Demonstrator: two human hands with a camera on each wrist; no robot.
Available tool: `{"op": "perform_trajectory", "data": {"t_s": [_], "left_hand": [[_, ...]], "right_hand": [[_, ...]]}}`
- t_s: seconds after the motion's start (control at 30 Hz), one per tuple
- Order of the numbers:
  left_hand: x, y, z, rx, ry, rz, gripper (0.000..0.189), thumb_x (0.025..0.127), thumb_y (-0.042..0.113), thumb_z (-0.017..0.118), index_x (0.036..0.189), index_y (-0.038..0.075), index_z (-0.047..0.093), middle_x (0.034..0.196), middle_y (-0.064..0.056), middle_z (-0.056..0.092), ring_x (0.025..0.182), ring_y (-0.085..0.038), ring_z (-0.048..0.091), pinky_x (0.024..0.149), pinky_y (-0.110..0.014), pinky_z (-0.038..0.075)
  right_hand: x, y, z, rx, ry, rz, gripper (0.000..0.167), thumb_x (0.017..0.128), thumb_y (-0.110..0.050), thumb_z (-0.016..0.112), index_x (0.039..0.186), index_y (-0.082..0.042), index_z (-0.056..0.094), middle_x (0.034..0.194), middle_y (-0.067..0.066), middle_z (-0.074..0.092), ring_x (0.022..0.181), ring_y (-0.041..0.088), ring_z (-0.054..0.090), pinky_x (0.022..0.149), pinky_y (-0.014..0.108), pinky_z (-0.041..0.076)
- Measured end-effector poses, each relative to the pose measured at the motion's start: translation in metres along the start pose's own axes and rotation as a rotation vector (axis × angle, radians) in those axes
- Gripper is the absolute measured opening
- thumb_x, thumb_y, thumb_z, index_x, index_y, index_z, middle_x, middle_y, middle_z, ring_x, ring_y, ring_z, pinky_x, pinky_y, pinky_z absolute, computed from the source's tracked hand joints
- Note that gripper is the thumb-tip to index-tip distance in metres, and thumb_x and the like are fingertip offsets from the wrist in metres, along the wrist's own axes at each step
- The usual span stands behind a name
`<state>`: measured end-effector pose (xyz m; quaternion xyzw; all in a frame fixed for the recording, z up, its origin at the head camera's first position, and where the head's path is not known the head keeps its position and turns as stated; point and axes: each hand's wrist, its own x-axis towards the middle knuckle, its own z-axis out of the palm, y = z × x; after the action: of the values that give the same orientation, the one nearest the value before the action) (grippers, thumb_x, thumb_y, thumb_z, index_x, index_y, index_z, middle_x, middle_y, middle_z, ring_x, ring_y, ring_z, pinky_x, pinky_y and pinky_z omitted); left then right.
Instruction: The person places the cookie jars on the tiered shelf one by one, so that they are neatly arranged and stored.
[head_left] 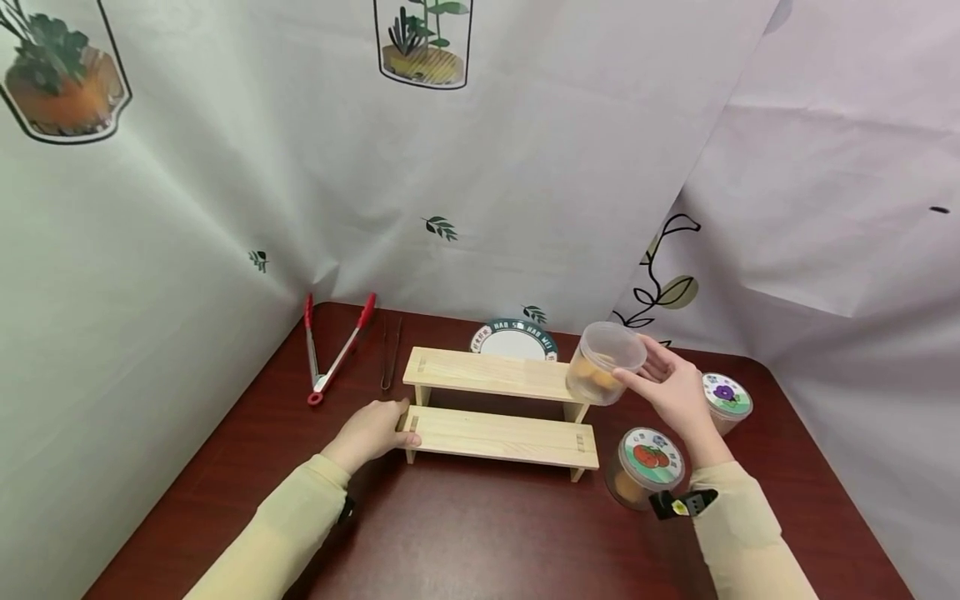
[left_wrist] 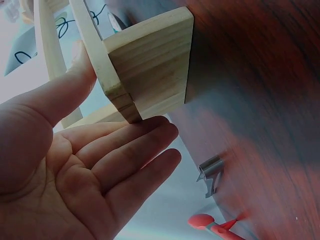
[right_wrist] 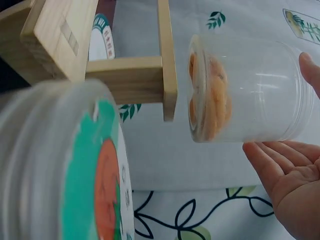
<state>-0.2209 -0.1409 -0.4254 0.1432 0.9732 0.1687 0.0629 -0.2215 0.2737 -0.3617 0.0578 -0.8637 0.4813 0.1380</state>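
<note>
A two-tier wooden shelf (head_left: 498, 433) stands on the table. My left hand (head_left: 369, 435) holds the left end of its lower board, thumb on one side and fingers on the other, as the left wrist view shows (left_wrist: 95, 160). My right hand (head_left: 675, 392) grips a clear plastic jar (head_left: 600, 371) near its rim, thumb and fingers on opposite sides. Orange-brown pieces (right_wrist: 212, 95) lie at the bottom of the jar. In the head view the jar overlaps the right end of the upper board; the right wrist view shows it beside the shelf, apart from it.
A jar with a tomato-pictured lid (head_left: 651, 458) stands right of the shelf. Behind my right forearm is another jar with a purple flower lid (head_left: 726, 398). Red-handled tongs (head_left: 330, 367) and thin metal tweezers (head_left: 390, 354) lie at left. A green-rimmed plate (head_left: 513, 340) shows behind the shelf.
</note>
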Motion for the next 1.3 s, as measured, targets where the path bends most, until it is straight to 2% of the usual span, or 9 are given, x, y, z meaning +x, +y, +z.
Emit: {"op": "perform_trajectory", "data": {"t_s": [0.2, 0.27, 0.43, 0.6, 0.9, 1.13, 1.3], "left_hand": [[-0.001, 0.001, 0.0, -0.004, 0.022, 0.022, 0.06, 0.076, 0.033, 0.078, 0.117, -0.006, 0.061, 0.099, -0.017, 0.068, 0.088, -0.029, 0.066, 0.076, -0.043, 0.05], [-0.001, 0.0, 0.0, -0.004, 0.03, 0.028, 0.058, 0.075, 0.033, 0.078, 0.115, -0.006, 0.062, 0.097, -0.016, 0.069, 0.086, -0.028, 0.066, 0.075, -0.042, 0.051], [0.001, 0.0, 0.001, -0.017, 0.043, 0.036, 0.05, 0.074, 0.032, 0.08, 0.107, -0.002, 0.064, 0.085, -0.011, 0.067, 0.077, -0.023, 0.063, 0.07, -0.039, 0.049], [-0.001, -0.001, 0.001, -0.018, 0.035, 0.034, 0.053, 0.075, 0.032, 0.078, 0.111, -0.003, 0.063, 0.088, -0.013, 0.068, 0.079, -0.023, 0.064, 0.071, -0.039, 0.05], [-0.002, -0.003, 0.002, -0.03, 0.041, 0.033, 0.047, 0.075, 0.031, 0.079, 0.106, -0.001, 0.063, 0.073, -0.005, 0.061, 0.068, -0.017, 0.057, 0.064, -0.035, 0.047], [0.0, -0.003, 0.005, -0.022, 0.057, 0.044, 0.049, 0.073, 0.03, 0.08, 0.106, -0.003, 0.063, 0.077, -0.008, 0.064, 0.072, -0.02, 0.06, 0.068, -0.037, 0.048], [-0.001, -0.002, 0.004, -0.028, 0.055, 0.04, 0.049, 0.074, 0.03, 0.08, 0.106, -0.002, 0.063, 0.075, -0.007, 0.063, 0.071, -0.019, 0.059, 0.068, -0.037, 0.048]], "right_hand": [[0.004, -0.002, 0.013, 0.02, -0.018, -0.016, 0.071, 0.08, -0.027, 0.077, 0.14, -0.004, 0.045, 0.133, 0.019, 0.054, 0.116, 0.031, 0.056, 0.08, 0.01, 0.045], [0.004, -0.005, 0.018, 0.039, -0.028, -0.02, 0.072, 0.08, -0.025, 0.077, 0.141, -0.004, 0.045, 0.133, 0.021, 0.053, 0.117, 0.033, 0.055, 0.081, 0.011, 0.045], [0.007, -0.015, 0.03, 0.071, -0.034, -0.059, 0.069, 0.079, -0.02, 0.078, 0.139, -0.005, 0.047, 0.131, 0.02, 0.055, 0.116, 0.032, 0.056, 0.082, 0.011, 0.045], [0.012, -0.024, 0.043, 0.095, -0.056, -0.082, 0.068, 0.078, -0.021, 0.079, 0.138, -0.007, 0.049, 0.13, 0.019, 0.056, 0.116, 0.029, 0.057, 0.085, 0.015, 0.046], [0.02, -0.036, 0.069, 0.143, -0.091, -0.055, 0.075, 0.075, -0.026, 0.082, 0.138, -0.004, 0.048, 0.131, 0.019, 0.055, 0.118, 0.026, 0.056, 0.089, 0.021, 0.047], [0.024, -0.045, 0.086, 0.143, -0.106, -0.059, 0.077, 0.073, -0.03, 0.083, 0.138, -0.006, 0.049, 0.132, 0.018, 0.055, 0.119, 0.025, 0.056, 0.092, 0.032, 0.047], [0.027, -0.055, 0.102, 0.148, -0.147, -0.081, 0.08, 0.071, -0.033, 0.083, 0.138, -0.007, 0.049, 0.134, 0.015, 0.054, 0.119, 0.024, 0.056, 0.093, 0.029, 0.046]]}}
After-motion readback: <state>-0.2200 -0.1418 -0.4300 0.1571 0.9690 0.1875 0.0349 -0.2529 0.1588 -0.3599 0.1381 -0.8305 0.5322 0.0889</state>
